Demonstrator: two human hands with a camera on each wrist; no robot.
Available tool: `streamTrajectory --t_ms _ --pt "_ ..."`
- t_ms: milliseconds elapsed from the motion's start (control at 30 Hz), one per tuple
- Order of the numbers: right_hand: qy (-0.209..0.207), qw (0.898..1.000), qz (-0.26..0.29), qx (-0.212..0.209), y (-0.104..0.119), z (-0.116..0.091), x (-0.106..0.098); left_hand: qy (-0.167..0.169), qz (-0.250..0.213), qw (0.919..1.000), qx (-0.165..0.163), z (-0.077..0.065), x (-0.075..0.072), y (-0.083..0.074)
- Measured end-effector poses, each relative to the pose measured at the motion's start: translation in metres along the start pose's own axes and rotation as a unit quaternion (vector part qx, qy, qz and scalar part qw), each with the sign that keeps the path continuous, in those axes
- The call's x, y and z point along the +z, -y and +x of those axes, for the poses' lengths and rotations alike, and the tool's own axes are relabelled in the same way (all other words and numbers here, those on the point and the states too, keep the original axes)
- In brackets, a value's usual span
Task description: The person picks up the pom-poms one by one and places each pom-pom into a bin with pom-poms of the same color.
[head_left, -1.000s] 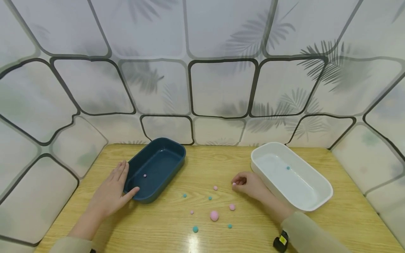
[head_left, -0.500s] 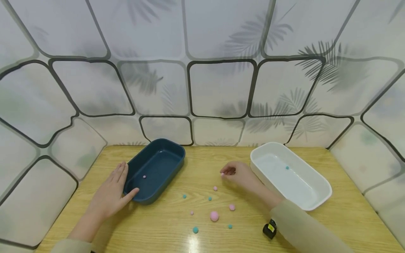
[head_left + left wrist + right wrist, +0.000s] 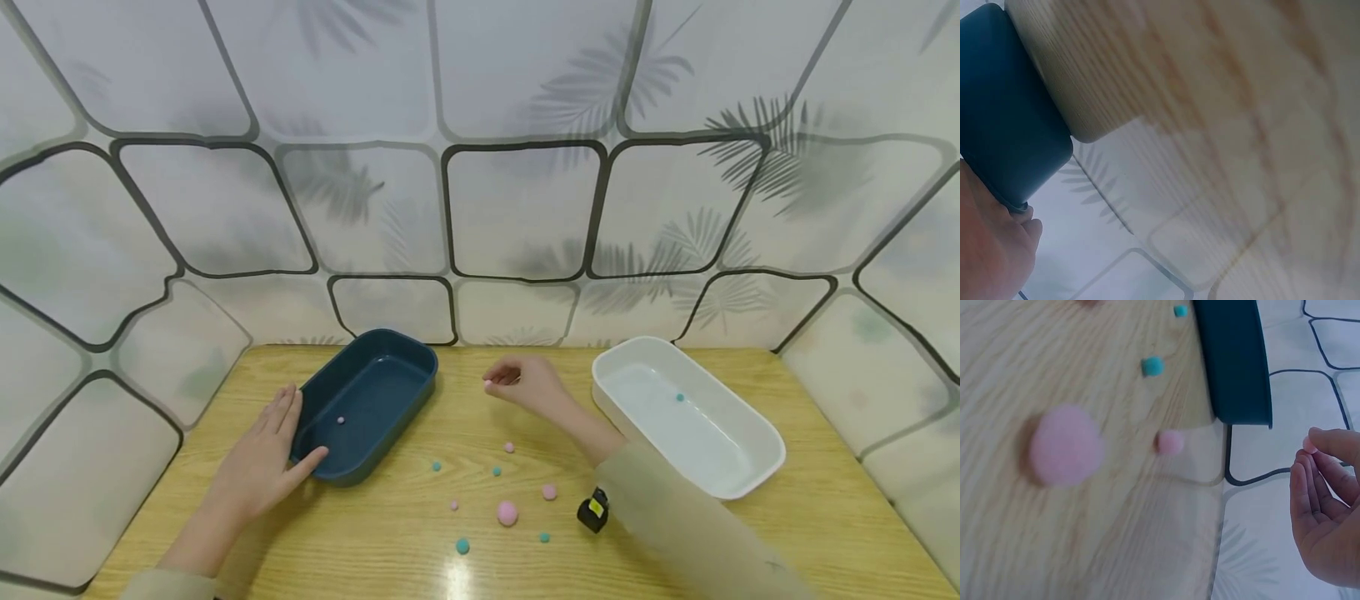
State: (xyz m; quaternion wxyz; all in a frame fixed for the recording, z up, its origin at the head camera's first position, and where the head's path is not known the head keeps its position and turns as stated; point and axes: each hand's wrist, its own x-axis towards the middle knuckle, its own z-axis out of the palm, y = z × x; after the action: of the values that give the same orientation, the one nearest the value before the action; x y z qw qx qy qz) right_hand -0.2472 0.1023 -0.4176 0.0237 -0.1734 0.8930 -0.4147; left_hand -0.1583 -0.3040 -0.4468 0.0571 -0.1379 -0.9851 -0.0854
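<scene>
My right hand (image 3: 528,385) pinches a small pink pom-pom (image 3: 1309,445) between thumb and fingertips, above the table's far middle. My left hand (image 3: 258,458) rests against the left side of a dark blue tray (image 3: 360,475), fingers fairly straight along its outer side and thumb over the near rim. One small pink pom-pom (image 3: 341,420) lies in that tray. On the table between the trays are a large pink pom-pom (image 3: 507,513), smaller pink ones, and several teal pom-poms (image 3: 462,546).
A white tray (image 3: 765,475) stands at the right with one teal pom-pom (image 3: 680,397) inside. A patterned wall panel (image 3: 517,208) encloses the back and sides of the wooden table (image 3: 360,550). A black device (image 3: 593,511) sits by the right sleeve.
My right hand has moved left and toward the table's back, away from the white tray, with the pink pom-pom still pinched. The left hand has stayed at the blue tray.
</scene>
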Motion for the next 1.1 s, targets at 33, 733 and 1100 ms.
streamTrajectory --t_ms 33,733,1100 --pt "-0.002 1.000 0.002 -0.003 0.002 0.003 0.002 -0.001 0.000 1.0000 0.001 0.000 0.000 0.000" --pt "0.026 0.998 0.028 -0.039 0.045 0.046 0.043 -0.012 0.000 0.9999 0.005 -0.001 0.002 0.000" --pt "0.041 0.995 0.076 -0.040 0.057 0.055 0.063 -0.008 0.000 1.0000 0.004 0.000 0.000 0.000"
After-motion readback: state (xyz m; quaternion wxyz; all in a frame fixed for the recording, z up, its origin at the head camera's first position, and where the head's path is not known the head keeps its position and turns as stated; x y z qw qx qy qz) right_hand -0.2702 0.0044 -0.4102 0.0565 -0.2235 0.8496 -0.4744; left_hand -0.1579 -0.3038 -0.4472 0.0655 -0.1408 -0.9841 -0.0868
